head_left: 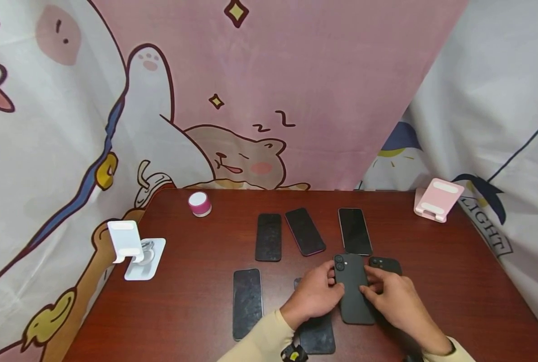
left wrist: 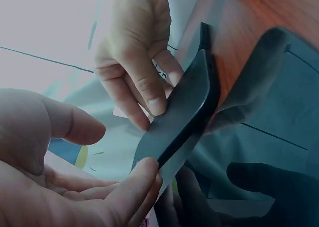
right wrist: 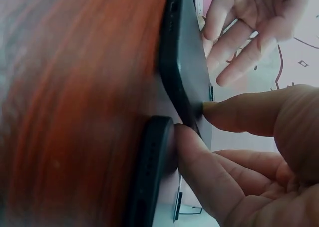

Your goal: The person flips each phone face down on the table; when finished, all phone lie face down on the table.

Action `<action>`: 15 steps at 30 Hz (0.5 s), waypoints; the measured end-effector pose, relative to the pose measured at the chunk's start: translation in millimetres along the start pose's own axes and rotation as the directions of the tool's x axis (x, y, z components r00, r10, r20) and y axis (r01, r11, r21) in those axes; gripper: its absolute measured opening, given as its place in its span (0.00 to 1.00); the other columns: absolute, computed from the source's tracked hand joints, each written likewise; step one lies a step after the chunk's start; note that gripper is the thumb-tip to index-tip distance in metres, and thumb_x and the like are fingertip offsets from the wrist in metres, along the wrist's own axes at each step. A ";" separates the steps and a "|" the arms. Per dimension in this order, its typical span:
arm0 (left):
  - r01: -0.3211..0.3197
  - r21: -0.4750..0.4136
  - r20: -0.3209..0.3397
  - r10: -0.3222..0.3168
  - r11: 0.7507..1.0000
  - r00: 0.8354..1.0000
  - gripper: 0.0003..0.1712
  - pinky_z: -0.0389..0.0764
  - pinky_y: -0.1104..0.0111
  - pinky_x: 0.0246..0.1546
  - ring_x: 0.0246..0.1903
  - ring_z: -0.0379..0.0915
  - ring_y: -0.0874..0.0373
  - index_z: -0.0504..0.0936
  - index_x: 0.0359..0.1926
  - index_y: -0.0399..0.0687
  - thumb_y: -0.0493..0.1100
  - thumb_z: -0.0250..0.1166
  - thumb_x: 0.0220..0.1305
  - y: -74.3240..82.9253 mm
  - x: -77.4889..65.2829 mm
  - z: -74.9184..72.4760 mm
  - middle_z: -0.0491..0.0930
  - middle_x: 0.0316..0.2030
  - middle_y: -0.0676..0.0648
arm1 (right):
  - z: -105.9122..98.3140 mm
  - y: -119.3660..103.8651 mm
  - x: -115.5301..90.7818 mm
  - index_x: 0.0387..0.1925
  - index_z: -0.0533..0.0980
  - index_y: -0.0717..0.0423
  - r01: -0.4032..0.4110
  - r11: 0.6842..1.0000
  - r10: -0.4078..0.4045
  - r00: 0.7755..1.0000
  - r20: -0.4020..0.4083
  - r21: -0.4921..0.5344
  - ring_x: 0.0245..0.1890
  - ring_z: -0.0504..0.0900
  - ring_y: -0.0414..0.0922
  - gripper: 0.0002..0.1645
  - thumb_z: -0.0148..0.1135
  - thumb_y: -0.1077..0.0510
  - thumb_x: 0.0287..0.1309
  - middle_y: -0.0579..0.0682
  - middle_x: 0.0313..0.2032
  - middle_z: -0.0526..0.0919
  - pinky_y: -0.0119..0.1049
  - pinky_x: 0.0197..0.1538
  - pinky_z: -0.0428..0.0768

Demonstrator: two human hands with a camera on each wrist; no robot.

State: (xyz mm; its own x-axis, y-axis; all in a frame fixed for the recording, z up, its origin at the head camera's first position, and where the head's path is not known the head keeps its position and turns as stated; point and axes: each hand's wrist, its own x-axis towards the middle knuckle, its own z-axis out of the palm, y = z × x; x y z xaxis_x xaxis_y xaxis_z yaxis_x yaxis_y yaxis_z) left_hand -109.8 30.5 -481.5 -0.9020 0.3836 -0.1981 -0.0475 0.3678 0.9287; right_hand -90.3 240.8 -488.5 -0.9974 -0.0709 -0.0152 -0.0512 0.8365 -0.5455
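A dark smartphone (head_left: 353,289) lies back up between both hands, its two camera lenses at the upper left corner. My right hand (head_left: 400,296) pinches its right edge between thumb and fingers, and that edge is tilted up off the table in the right wrist view. Along the opposite edge is my left hand (head_left: 316,294); its fingertips touch the phone's side in the left wrist view, while the thumb stands apart. Partly hidden beneath my right hand is a second dark phone (head_left: 388,264), also back up. Another phone (head_left: 318,334) lies partly under my left wrist.
Farther back lie three phones, screens up: one at left (head_left: 269,237), one slanted (head_left: 305,232), one at right (head_left: 355,231). One more phone (head_left: 247,304) is left of my hands. A white stand (head_left: 126,240), a pink-and-white jar (head_left: 200,204) and a pink stand (head_left: 439,199) line the table.
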 end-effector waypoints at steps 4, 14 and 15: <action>0.012 0.011 -0.002 -0.012 1.000 1.000 0.35 0.83 0.71 0.53 0.55 0.84 0.62 0.70 0.76 0.42 0.43 0.65 0.70 2.1 0.3 -0.7 0.87 0.59 0.46 | 2.4 -2.8 -0.8 0.62 0.80 0.68 -0.003 0.999 0.003 1.000 -0.001 -0.052 0.31 0.88 0.38 0.34 0.79 0.56 0.56 0.54 0.40 0.93 0.34 0.29 0.80; 0.027 0.060 0.019 -0.029 0.998 0.999 0.37 0.85 0.67 0.56 0.58 0.85 0.55 0.69 0.76 0.40 0.45 0.66 0.70 3.2 0.6 -6.5 0.83 0.64 0.40 | 5.1 -3.4 -2.1 0.60 0.81 0.69 0.038 0.997 -0.039 0.999 -0.019 -0.065 0.34 0.91 0.42 0.33 0.80 0.57 0.56 0.61 0.47 0.92 0.46 0.38 0.87; 0.024 0.053 0.025 -0.026 0.998 0.999 0.37 0.85 0.67 0.56 0.59 0.85 0.55 0.69 0.76 0.40 0.46 0.66 0.71 2.5 0.4 -7.3 0.83 0.64 0.40 | 4.8 -3.4 -1.6 0.60 0.81 0.69 0.038 0.997 -0.039 0.999 -0.016 -0.064 0.35 0.91 0.42 0.33 0.80 0.57 0.56 0.61 0.47 0.91 0.46 0.38 0.88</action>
State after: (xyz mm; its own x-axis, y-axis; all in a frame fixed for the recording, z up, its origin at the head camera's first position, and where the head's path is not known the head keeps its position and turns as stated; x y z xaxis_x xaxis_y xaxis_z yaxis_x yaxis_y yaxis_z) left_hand -113.4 25.3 -477.0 -0.8895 0.3949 -0.2297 -0.0466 0.4216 0.9056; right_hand -88.3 235.4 -490.6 -0.9953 -0.0945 0.0196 -0.0919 0.8662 -0.4912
